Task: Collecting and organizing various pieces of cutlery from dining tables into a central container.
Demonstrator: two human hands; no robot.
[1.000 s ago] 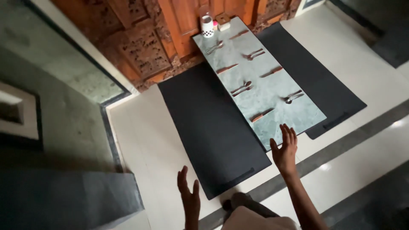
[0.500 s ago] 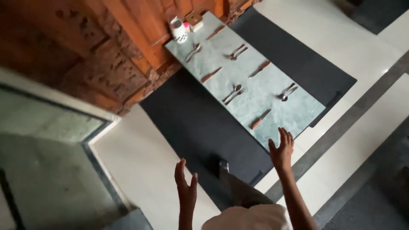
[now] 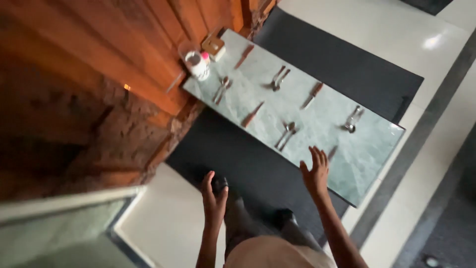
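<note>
My left hand point(image 3: 214, 201) hangs open over the black mat point(image 3: 238, 159), holding nothing. My right hand point(image 3: 315, 172) is open with fingers spread, just above the near edge of a low pale green marble table point(image 3: 369, 149). On the table lie pairs of spoons and forks point(image 3: 286, 134) and wooden-handled knives point(image 3: 252, 115); one knife point(image 3: 332, 152) sits right by my right fingertips. A glass jar point(image 3: 197, 62) and a small wooden holder point(image 3: 213, 47) stand at the far end.
A carved wooden door and wall point(image 3: 124, 64) rise on the left, touching the table's far end. A second black mat point(image 3: 342, 64) lies beyond the table on the white tile floor point(image 3: 406, 30). My legs and feet point(image 3: 258, 223) stand on the near mat.
The view has swung and come closer to the table. My right hand has moved over the table's near edge; my left hand stays raised and open.
</note>
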